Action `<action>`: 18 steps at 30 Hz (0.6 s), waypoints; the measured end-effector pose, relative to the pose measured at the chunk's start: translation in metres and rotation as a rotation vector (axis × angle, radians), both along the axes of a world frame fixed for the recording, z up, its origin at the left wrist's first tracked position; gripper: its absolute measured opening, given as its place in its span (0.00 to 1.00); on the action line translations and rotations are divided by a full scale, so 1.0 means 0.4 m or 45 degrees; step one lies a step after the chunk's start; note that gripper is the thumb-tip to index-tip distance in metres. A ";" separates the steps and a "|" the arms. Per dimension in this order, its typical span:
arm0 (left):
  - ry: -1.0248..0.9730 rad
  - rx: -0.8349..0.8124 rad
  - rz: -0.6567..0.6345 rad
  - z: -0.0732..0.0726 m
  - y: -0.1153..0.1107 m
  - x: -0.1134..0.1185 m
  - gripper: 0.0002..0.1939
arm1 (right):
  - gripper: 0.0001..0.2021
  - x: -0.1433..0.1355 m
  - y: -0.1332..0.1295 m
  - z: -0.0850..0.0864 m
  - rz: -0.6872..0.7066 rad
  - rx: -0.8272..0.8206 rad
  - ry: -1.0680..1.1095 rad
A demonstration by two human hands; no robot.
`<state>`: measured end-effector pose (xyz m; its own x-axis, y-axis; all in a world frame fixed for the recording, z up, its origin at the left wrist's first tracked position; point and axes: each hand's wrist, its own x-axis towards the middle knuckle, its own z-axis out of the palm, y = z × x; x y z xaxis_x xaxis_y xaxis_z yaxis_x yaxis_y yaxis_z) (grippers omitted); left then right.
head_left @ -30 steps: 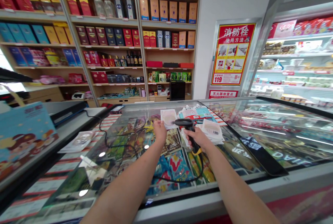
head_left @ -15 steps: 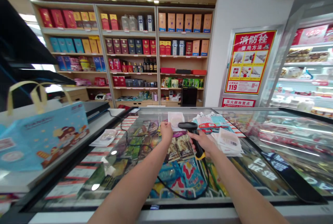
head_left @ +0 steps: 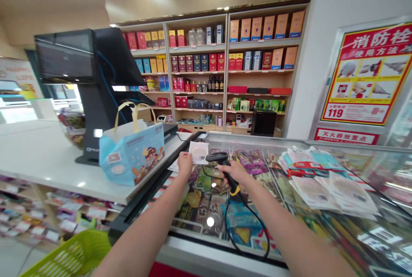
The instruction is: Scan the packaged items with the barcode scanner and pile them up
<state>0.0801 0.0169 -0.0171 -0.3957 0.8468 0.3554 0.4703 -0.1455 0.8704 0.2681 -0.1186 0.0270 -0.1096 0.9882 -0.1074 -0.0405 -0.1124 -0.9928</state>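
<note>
My left hand pinches the edge of a flat white packet, which is raised above the glass freezer top with a small barcode label showing. In my right hand is a black and yellow barcode scanner, held by its grip with its head pointing left at the packet. The scanner's black cable loops down over the glass. Farther right on the glass lie several white packets and a pile of blue and red packets.
A blue paper bag stands on the white counter at left, beside a checkout screen. A green basket sits low at the front left. Stocked shelves line the back wall.
The view has swung left, bringing the checkout screen and green basket into sight. My hands, with packet and scanner, have moved left across the glass, away from the pile of packets.
</note>
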 end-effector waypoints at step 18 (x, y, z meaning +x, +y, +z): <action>0.770 -0.011 0.178 -0.008 0.016 -0.193 0.12 | 0.16 -0.126 0.087 -0.031 0.069 0.001 0.018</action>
<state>0.0028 0.0235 -0.0204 -0.2343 0.8053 0.5445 0.8946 -0.0406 0.4450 0.2177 -0.0838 0.0144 -0.1644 0.9808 -0.1047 -0.0486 -0.1140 -0.9923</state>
